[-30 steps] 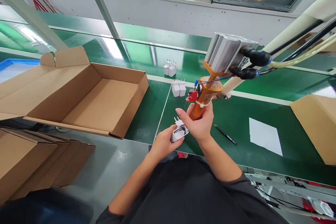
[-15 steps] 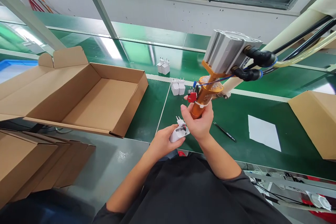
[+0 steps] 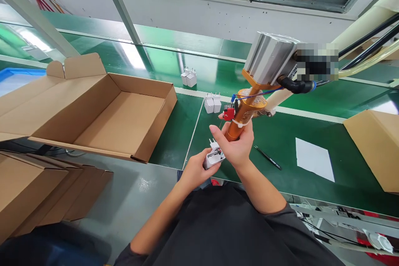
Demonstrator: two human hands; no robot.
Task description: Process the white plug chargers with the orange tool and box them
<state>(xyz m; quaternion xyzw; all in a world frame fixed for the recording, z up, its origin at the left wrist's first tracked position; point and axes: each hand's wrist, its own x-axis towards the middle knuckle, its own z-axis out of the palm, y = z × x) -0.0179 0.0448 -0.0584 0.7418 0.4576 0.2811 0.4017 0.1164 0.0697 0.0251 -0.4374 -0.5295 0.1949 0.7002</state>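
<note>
Near the bench's front edge, my left hand is closed around a white plug adapter whose housing is open, with wires showing inside and two pins pointing up. My right hand is wrapped round the lower end of an orange pneumatic press tool, which hangs at a slant just above the adapter. A red switch is fixed to the tool's side, and a silver air cylinder sits at its top. The tool's tip and its contact with the adapter are hidden by my right hand.
An open cardboard box stands to the left. Behind my hands are white plug adapters, with more adapters farther back. A black pen, a white paper sheet and another carton lie to the right on the green bench.
The farther pair of adapters has shifted left and slightly away along the back strip. My left hand with the open adapter has moved slightly right, closer to the tool. My right hand keeps its hold.
</note>
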